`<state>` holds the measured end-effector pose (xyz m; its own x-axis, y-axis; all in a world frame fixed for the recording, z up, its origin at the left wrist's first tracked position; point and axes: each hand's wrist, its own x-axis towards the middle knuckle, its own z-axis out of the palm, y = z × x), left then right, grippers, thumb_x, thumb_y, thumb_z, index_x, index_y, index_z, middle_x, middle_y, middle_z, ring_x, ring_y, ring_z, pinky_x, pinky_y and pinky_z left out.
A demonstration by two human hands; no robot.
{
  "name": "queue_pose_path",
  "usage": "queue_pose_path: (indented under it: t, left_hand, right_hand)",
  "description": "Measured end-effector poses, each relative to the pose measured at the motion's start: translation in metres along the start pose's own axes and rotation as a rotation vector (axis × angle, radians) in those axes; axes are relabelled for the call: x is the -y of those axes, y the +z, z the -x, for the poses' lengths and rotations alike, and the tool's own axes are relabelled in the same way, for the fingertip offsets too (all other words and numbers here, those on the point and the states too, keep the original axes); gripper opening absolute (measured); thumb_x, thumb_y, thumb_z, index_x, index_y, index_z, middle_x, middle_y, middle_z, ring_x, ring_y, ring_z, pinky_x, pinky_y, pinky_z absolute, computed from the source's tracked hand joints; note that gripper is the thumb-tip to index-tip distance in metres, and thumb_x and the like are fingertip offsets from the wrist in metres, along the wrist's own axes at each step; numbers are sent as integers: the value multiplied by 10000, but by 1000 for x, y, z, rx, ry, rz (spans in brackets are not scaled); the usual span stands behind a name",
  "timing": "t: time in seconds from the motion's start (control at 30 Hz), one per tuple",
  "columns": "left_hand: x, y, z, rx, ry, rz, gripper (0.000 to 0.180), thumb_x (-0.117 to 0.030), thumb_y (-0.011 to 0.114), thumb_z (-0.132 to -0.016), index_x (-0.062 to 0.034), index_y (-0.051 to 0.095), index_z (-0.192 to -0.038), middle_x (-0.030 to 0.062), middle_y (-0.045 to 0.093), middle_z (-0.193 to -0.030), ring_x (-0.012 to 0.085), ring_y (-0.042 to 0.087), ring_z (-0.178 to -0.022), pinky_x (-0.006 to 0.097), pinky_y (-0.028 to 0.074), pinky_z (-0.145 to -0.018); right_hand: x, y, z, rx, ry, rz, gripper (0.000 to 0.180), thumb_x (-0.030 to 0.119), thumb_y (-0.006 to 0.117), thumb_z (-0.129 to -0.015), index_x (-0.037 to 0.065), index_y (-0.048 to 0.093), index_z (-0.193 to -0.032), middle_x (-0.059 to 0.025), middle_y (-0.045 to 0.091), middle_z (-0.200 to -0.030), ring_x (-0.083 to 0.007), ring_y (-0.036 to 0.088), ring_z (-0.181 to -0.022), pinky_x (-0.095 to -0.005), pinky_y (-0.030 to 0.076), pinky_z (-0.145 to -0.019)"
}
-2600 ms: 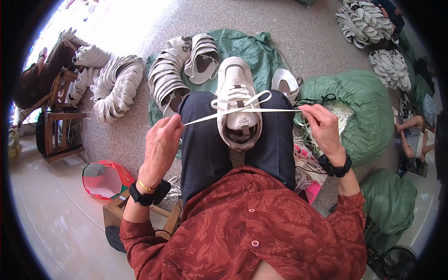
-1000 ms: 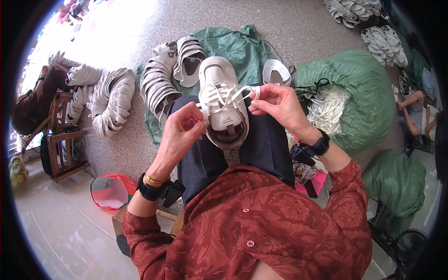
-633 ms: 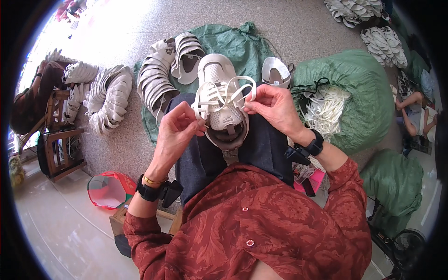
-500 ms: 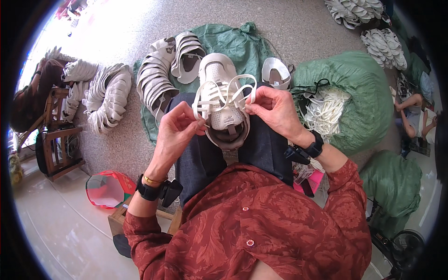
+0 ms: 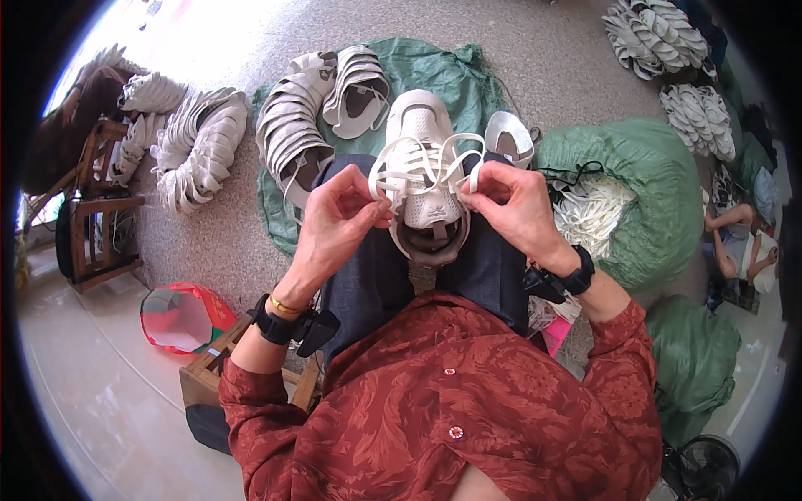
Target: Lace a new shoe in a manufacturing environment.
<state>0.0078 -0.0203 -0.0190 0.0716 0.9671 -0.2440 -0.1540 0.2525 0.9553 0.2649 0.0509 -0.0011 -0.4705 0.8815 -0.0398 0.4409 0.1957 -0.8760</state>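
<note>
On my knees rests a white shoe upper (image 5: 420, 114), its toe pointing away from me and its heel opening toward me. White shoelace (image 5: 387, 158) crosses its front and loops out on both sides. My left hand (image 5: 344, 205) pinches the lace between thumb and fingertips at the upper's left edge. At the right edge, my right hand (image 5: 516, 210) pinches the lace the same way, beneath a raised loop. The lace ends are partly hidden by my fingers.
Stacked white uppers (image 5: 288, 125) lie on a green sheet (image 5: 443, 71) ahead, and more stacks (image 5: 200, 154) sit at left. A green sack (image 5: 660, 196) at right holds white laces (image 5: 595, 213). A red bag (image 5: 209, 305) stands beside a wooden stool (image 5: 205, 367). Another person sits far right.
The whole view has shifted slightly, so the shoe upper and both hands appear further right. Both hands keep their pinch on the lace, and its loops have changed shape a little.
</note>
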Motion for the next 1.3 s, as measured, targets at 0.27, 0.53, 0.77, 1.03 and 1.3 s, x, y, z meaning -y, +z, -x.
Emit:
queue_pose_path:
  t: [0.27,0.53,0.77,1.03,1.3]
  left_hand:
    - [10,0,-8,-61,60,45,105,61,600,-932,-5,519,-920,84,675,-957,151,705,-882,288,614,-792]
    - [12,1,-6,-90,66,-184,121,90,612,-919,2,529,-909,69,672,-951,139,709,-900,273,614,-783]
    - [0,10,-3,-147,144,-474,101,67,667,-875,14,582,-861,46,679,-806,112,716,-829,250,592,-716]
    - [0,27,-2,-212,424,-789,141,47,697,-804,15,567,-847,102,635,-750,213,685,-673,311,531,-615]
    - [1,28,0,-259,368,-726,132,60,672,-821,16,557,-870,101,616,-754,211,673,-688,314,517,-620]
  right_hand:
    - [-6,-4,-1,35,15,40,119,17,742,-874,-7,712,-986,-43,736,-846,-91,699,-768,-241,564,-715]
    - [-9,-3,1,48,14,60,112,0,728,-882,-9,711,-992,-45,728,-896,-94,696,-810,-245,564,-742]
    - [-9,-3,2,47,25,37,112,0,719,-891,-11,710,-1003,-45,732,-925,-103,702,-839,-252,570,-773]
    - [-14,-1,4,-25,26,-97,131,-6,717,-873,-8,726,-1004,-79,743,-871,-129,724,-785,-252,586,-730]
    - [-17,0,5,32,90,-159,140,-12,708,-903,3,704,-1043,-38,724,-964,-96,692,-901,-243,573,-809]
